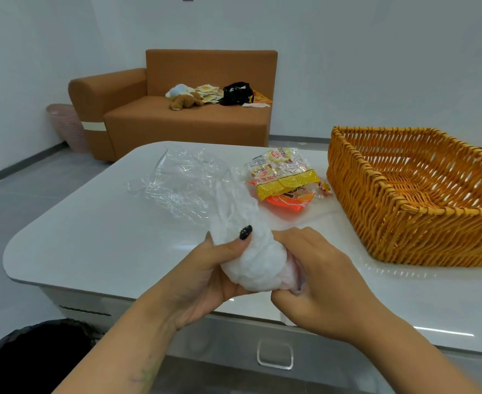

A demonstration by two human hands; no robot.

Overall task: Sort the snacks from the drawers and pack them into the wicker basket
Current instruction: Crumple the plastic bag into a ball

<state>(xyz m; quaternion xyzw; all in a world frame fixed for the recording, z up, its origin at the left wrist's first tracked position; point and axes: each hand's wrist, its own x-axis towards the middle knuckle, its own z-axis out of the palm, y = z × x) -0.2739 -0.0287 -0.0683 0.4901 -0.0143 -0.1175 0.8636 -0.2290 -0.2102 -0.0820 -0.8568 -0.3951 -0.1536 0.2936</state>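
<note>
Both of my hands hold a crumpled white plastic bag [255, 261] over the near edge of the white table [97, 231]. My left hand [208, 277] grips its left side, thumb pressed on top. My right hand [319, 277] curls round its right side. The bag's loose clear end [183, 180] trails across the table. Behind it lies a pile of snack packets [284, 177], a yellow-banded clear pack on an orange one. The orange wicker basket [382, 220] stands at the right of the table with nothing visible inside.
A drawer front with a clear handle [275, 355] is below the table edge. A black-lined bin [38, 354] sits at bottom left. Beyond the table stands a brown sofa [177, 120] with toys and packets, and a pink basket [66, 126] beside it.
</note>
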